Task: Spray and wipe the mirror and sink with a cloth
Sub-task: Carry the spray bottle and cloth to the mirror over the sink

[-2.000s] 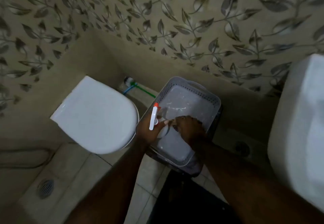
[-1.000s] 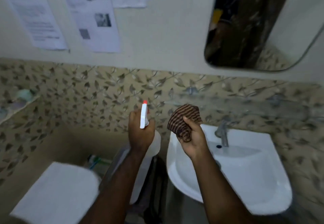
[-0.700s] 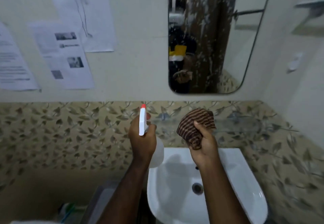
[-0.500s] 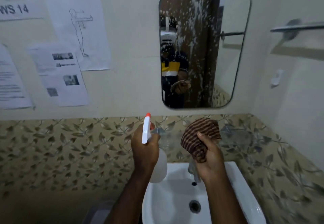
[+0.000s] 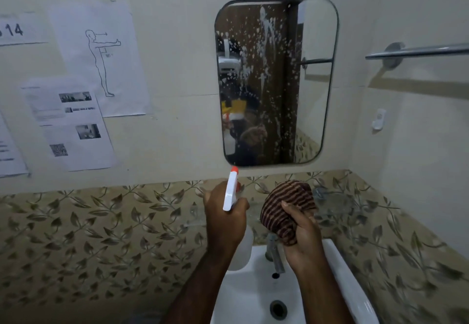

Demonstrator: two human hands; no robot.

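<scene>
A rounded mirror [image 5: 314,82] hangs on the wall ahead, spattered with white droplets and streaks across its middle. Below it is a white sink [image 5: 251,295] with a chrome tap [image 5: 275,255] and a drain. My left hand [image 5: 224,218] grips a white spray bottle [image 5: 232,191] with an orange nozzle tip, pointed up toward the mirror's lower left corner. My right hand [image 5: 303,237] is closed around a bunched brown striped cloth [image 5: 285,207], held above the tap, below the mirror.
Printed paper sheets [image 5: 101,57] are taped to the wall at left. A chrome towel bar [image 5: 418,51] runs along the right wall, with a small white hook [image 5: 379,119] under it. Leaf-patterned tiles [image 5: 101,235] cover the lower wall.
I turned from the basket beside the toilet and raised my view to the mirror. Both hands came up with the bottle and cloth, and the bottle now points at the mirror.
</scene>
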